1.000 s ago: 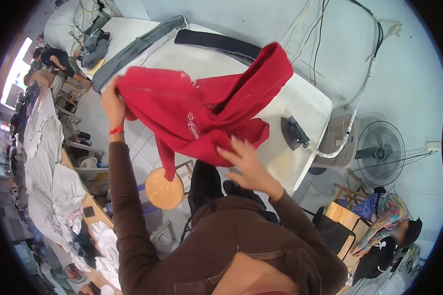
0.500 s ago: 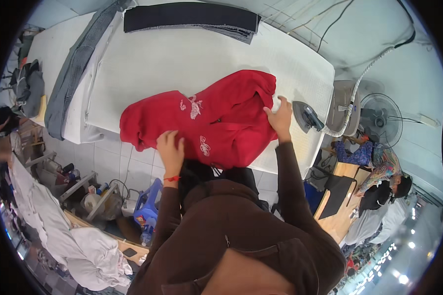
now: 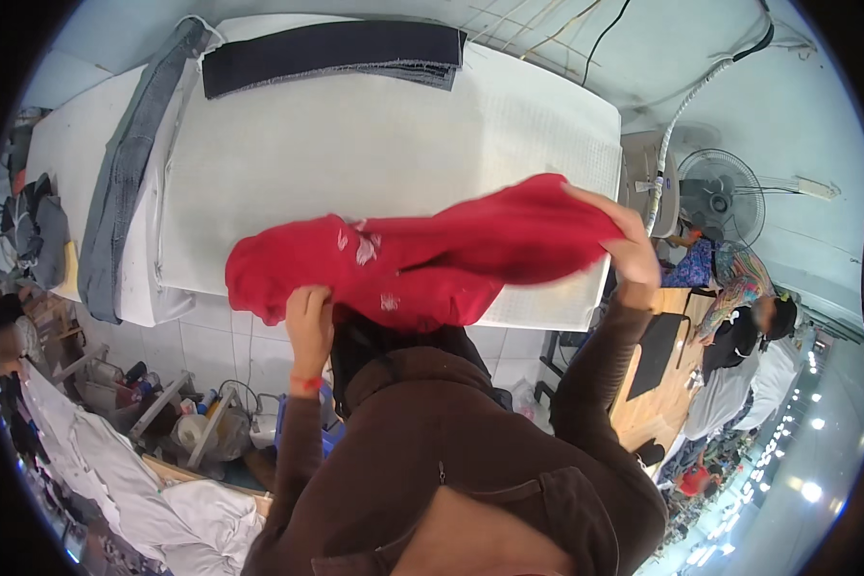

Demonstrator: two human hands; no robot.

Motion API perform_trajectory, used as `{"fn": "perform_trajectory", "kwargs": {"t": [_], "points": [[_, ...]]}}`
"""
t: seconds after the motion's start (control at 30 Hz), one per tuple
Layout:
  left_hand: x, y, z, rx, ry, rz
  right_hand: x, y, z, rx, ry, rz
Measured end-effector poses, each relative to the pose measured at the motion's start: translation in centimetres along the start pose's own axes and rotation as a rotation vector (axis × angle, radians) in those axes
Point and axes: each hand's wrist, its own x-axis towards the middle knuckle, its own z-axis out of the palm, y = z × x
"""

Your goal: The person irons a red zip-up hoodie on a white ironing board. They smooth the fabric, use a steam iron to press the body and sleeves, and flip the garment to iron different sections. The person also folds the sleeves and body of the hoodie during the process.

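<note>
A red garment (image 3: 422, 252) with small white embroidered motifs lies stretched sideways across the near edge of the white padded table (image 3: 317, 154). Its exact kind is hard to make out. At its right end, my right hand (image 3: 634, 252) is closed on the cloth and holds that part up off the table, a little blurred. My left hand (image 3: 309, 322), with a red band at the wrist, grips the near edge of the garment toward its left end, fingers bent over the cloth. The iron is out of sight now, apparently behind the raised cloth.
A stack of dark cloth strips (image 3: 336, 60) lies along the far edge. Grey fabric (image 3: 130, 182) hangs over the table's left side. A wrapped hose (image 3: 677, 125) runs down at the right, near a fan (image 3: 722, 197). Another person (image 3: 744, 288) works at a wooden table at right.
My right hand has taken hold of the garment's right end, lifted it and drawn it right. The garment is now longer and narrower. My left hand has closed on its near edge.
</note>
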Motion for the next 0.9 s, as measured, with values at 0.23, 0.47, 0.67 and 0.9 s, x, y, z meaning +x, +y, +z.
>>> {"fn": "perform_trajectory", "kwargs": {"t": [0.23, 0.47, 0.67, 0.9], "points": [[-1.1, 4.3, -2.9, -0.126, 0.374, 0.109, 3.0, 6.9, -1.1, -0.032, 0.208, 0.259], [4.6, 9.7, -7.5, 0.189, 0.453, -0.134, 0.2, 7.5, -5.4, -0.09, 0.049, 0.024], [4.1, 12.7, -11.8, 0.266, 0.375, -0.288, -1.3, 5.7, -10.5, -0.098, 0.25, -0.02], [3.2, 15.2, -21.2, 0.688, 0.655, 0.04, -8.8, -5.9, -10.7, -0.123, 0.265, -0.11]]}}
